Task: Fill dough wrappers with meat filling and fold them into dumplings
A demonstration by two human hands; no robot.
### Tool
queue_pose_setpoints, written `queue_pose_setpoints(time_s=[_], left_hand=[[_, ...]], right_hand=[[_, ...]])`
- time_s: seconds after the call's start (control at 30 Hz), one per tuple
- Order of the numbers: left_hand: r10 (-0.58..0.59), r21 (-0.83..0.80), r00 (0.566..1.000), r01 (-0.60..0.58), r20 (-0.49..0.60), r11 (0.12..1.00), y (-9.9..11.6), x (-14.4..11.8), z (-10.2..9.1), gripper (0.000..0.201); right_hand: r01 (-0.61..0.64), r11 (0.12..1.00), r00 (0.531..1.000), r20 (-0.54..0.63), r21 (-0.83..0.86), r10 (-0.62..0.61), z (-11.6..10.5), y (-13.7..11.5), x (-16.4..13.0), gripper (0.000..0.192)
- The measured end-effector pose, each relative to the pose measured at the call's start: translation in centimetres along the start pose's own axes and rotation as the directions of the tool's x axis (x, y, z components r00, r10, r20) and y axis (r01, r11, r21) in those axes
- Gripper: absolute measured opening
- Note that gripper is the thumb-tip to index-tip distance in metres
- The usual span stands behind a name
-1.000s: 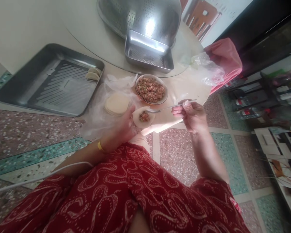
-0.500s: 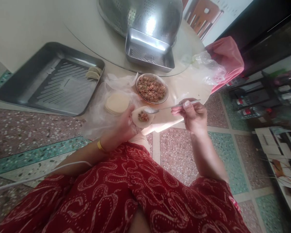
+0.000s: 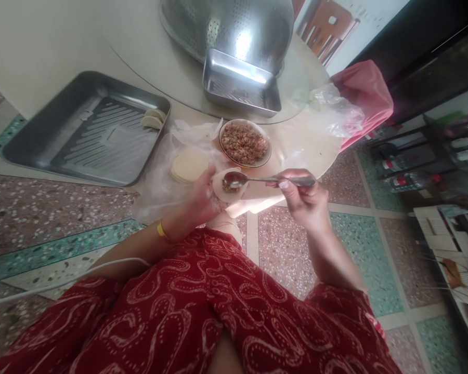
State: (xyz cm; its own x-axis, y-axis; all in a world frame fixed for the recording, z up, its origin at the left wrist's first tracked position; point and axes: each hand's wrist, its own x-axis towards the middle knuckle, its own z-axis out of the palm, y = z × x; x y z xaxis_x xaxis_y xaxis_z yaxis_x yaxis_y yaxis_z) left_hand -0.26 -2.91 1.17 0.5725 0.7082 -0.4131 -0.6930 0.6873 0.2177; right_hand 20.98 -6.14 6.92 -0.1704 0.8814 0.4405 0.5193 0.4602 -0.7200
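Observation:
My left hand [image 3: 200,200] holds a round dumpling wrapper [image 3: 223,193] flat on its fingers, with a small lump of minced filling on it. My right hand [image 3: 306,197] grips a metal spoon [image 3: 265,180] by the handle. The spoon's bowl lies over the filling on the wrapper, hollow side up. Just behind them on the table stands a bowl of minced filling [image 3: 245,143]. A stack of wrappers [image 3: 189,165] lies on clear plastic to the left of that bowl.
A large steel tray [image 3: 62,140] on the left holds two folded dumplings [image 3: 153,119] at its far corner. Behind are a smaller steel tray [image 3: 239,88], a big steel colander [image 3: 234,26] and a pink plastic bag [image 3: 364,98]. Terrazzo floor lies below.
My right hand has turned and dropped, so the spoon's bowl now lies over the filling on the wrapper instead of beside it. My left hand has stayed in place.

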Motion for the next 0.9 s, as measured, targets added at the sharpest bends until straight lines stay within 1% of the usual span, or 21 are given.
queue_pose_setpoints(time_s=[0.07,0.13,0.2,0.27,0.33,0.4,0.47,0.53,0.6,0.67,0.73,0.8,0.9], left_hand=[[-0.002,-0.004,0.999,0.002,0.047,1.0,0.2,0.0,-0.2,0.055],[-0.008,-0.013,0.994,0.009,0.109,1.0,0.4,0.0,-0.4,0.054],[-0.021,-0.016,0.987,0.024,0.161,1.0,0.6,0.0,-0.6,0.055],[-0.045,-0.005,0.982,0.047,0.184,0.999,0.9,-0.1,-0.7,0.056],[-0.073,0.013,0.983,0.072,0.168,0.997,1.0,-0.3,-0.5,0.058],[-0.096,0.033,0.988,0.093,0.118,0.995,1.0,-0.4,-0.3,0.059],[-0.101,0.044,0.993,0.099,0.062,0.994,0.9,-0.5,0.0,0.06],[-0.089,0.036,0.996,0.088,0.031,0.996,0.9,-0.5,0.1,0.059],[-0.079,0.023,0.996,0.078,0.036,0.997,0.9,-0.4,0.1,0.056],[-0.077,0.019,0.995,0.076,0.065,0.997,1.0,-0.2,0.0,0.055],[-0.059,0.017,0.994,0.057,0.092,0.998,1.0,0.0,-0.3,0.054],[-0.042,0.014,0.993,0.041,0.108,0.999,1.0,0.2,-0.4,0.052],[-0.042,0.011,0.995,0.041,0.093,0.999,0.8,0.4,-0.5,0.05]], right_hand=[[0.022,0.999,1.0,-0.022,0.036,-0.021,-0.4,0.0,0.2,0.013],[0.052,0.992,0.999,-0.011,0.116,-0.051,-1.2,0.2,0.4,0.012],[0.062,0.98,0.996,0.045,0.187,-0.072,-2.0,0.5,0.8,0.011],[0.05,0.971,0.991,0.11,0.232,-0.078,-2.6,0.7,1.1,0.011],[0.038,0.967,0.985,0.156,0.254,-0.079,-2.8,0.8,1.4,0.011],[0.036,0.964,0.979,0.183,0.263,-0.086,-2.7,0.8,1.6,0.012],[0.04,0.962,0.975,0.2,0.269,-0.096,-2.4,0.8,1.7,0.013],[0.046,0.961,0.974,0.203,0.274,-0.104,-2.3,0.8,1.7,0.017],[0.058,0.958,0.975,0.192,0.281,-0.115,-2.3,0.9,1.5,0.02],[0.077,0.956,0.976,0.176,0.282,-0.13,-2.6,1.0,1.2,0.021],[0.091,0.958,0.972,0.185,0.27,-0.144,-2.8,1.0,1.1,0.022],[0.097,0.963,0.966,0.208,0.251,-0.151,-2.8,1.0,1.0,0.021],[0.11,0.968,0.966,0.205,0.226,-0.158,-2.5,1.0,1.1,0.016]])
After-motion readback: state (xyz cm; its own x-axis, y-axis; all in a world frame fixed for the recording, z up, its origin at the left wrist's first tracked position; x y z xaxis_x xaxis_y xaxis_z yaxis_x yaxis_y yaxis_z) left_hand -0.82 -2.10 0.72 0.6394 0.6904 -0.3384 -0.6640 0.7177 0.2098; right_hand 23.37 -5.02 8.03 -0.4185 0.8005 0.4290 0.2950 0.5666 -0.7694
